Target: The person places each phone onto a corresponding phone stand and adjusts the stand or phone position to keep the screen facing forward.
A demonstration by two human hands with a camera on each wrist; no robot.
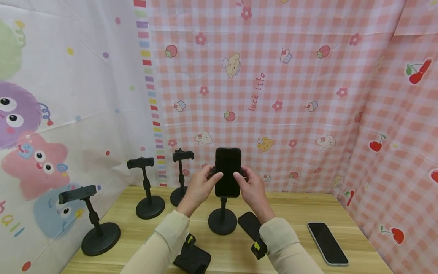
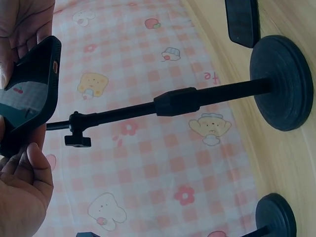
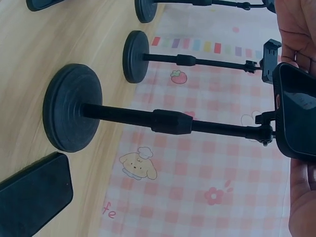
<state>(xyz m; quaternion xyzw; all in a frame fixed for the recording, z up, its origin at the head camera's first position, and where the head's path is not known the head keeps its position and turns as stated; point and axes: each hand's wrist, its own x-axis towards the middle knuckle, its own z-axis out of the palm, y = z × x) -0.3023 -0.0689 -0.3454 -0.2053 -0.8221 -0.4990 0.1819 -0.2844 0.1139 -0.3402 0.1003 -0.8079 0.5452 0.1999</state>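
A smartphone [image 1: 227, 171] in a black case stands upright at the top of a black phone stand [image 1: 222, 221] with a round base. My left hand [image 1: 200, 186] grips its left edge, thumb on the front and fingers behind. On the opposite edge, my right hand [image 1: 253, 188] pinches the phone the same way. The stand's thin pole [image 3: 133, 117] runs up to a joint [image 3: 264, 133] behind the phone. Phone and hands largely hide the stand's clamp, so how the phone sits in it cannot be told.
Three more black stands, a near one [image 1: 100, 239], a middle one [image 1: 150, 207] and a far one [image 1: 178, 196], stand on the left. A white-edged phone [image 1: 327, 243] lies at right. Dark phones lie near my right wrist [image 1: 250, 225] and below my left sleeve [image 1: 193, 259]. Patterned cloth [image 1: 273, 76] hangs behind the table.
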